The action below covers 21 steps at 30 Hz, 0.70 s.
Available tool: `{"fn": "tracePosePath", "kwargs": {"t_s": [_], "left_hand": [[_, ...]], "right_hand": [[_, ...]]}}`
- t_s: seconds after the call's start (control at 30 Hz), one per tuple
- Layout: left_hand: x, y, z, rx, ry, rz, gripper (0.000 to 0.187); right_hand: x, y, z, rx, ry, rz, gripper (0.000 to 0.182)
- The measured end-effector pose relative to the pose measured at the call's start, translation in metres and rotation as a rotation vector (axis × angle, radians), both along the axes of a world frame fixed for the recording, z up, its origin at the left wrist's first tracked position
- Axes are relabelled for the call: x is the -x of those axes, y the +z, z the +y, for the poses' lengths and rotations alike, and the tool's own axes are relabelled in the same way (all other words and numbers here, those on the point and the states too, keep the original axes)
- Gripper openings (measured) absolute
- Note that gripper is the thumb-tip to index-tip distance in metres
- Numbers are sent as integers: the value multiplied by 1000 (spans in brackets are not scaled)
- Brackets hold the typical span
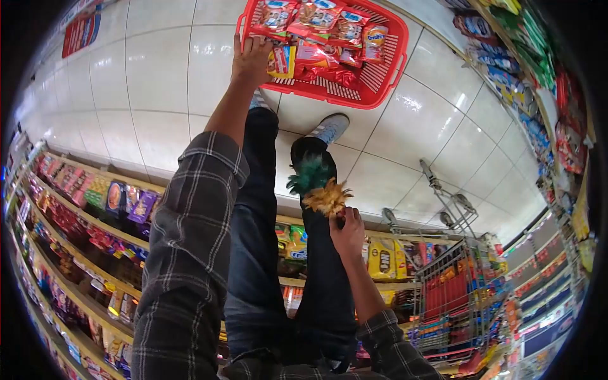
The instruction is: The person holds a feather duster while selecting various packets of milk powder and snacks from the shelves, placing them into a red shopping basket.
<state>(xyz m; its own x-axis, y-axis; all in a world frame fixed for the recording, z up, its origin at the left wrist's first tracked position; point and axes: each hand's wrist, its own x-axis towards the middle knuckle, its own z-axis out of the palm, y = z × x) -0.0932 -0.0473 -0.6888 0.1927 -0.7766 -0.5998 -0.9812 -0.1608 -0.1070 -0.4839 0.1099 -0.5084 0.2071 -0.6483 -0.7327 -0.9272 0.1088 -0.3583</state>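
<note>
Red basket (379, 95) has left hand (250, 62) at its left rim, grip unclear; farther from it, right hand (348, 235) closes its fingers around feather duster (326, 197), feathers pointing toward basket.

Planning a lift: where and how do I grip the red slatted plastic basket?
Probably grip the basket by the looped handles at its short ends, one hand per side: its long body, loaded with shiny packets, favours even support. The left hand is at one end; the right hand holds a green-and-tan feather duster.
</note>
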Motion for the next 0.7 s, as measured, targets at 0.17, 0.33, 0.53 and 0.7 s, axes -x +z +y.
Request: {"fn": "tracePosePath", "kwargs": {"t_s": [0.17, 0.33, 0.53, 0.7], "left_hand": [[-9, -16, -20, -166, 62, 249, 98], [5, 10, -25, -132, -151, 151, 72], [2, 69, 29, -11, 580, 771, 68], [27, 332, 74, -84, 1403, 1501, 59]], "right_hand": [[1, 2, 10, 42, -44, -6, 22], [-1, 7, 9, 23, -150, -25, 19], [18, 34, 23, 237, -566, -103, 22], [29, 164, -19, 145, -978, -423, 30]]}}
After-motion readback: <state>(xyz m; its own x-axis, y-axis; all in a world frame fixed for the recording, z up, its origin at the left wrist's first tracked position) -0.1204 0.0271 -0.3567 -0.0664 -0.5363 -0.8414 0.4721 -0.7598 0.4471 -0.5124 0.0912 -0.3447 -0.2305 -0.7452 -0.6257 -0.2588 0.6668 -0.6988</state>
